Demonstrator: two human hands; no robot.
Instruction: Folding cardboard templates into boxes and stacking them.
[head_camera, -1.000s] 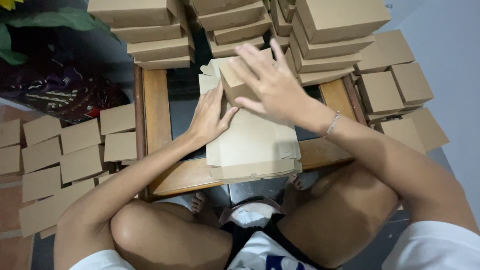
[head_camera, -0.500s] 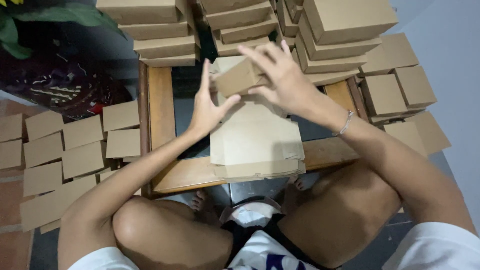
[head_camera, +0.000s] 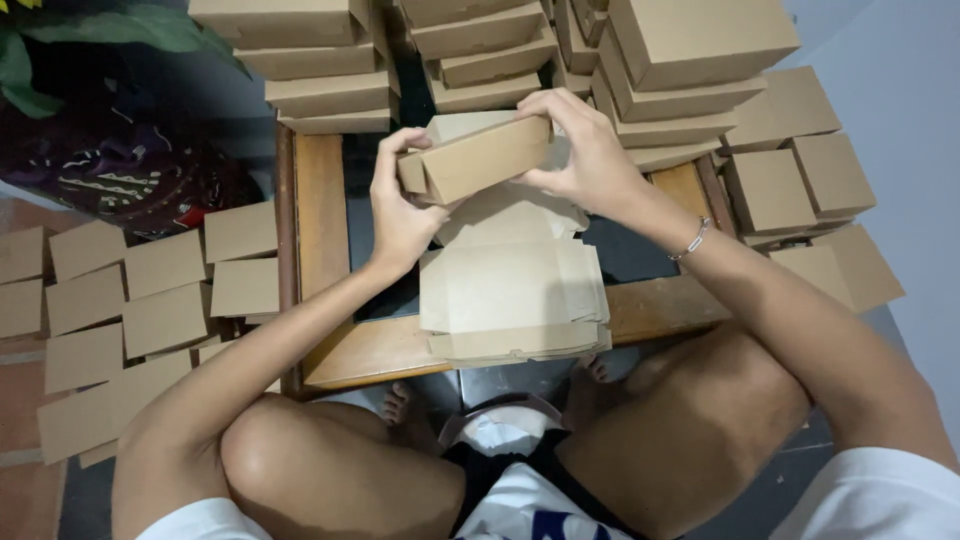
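Above the low wooden table (head_camera: 330, 190), left hand (head_camera: 400, 215) and right hand (head_camera: 590, 150) both clamp a small cardboard box (head_camera: 480, 160), one at each end. Long axis runs left-right, tilted slightly (right end higher). Flat blanks (head_camera: 510, 300) lie directly beneath.

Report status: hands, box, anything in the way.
Left hand and right hand grip the folded cardboard box, raised above the flat blanks. Finished box stacks crowd behind; nothing between.

One camera sits on the person's head. It faces steeply down, close over the counter (head_camera: 330, 250) and the person's knees (head_camera: 300, 450).
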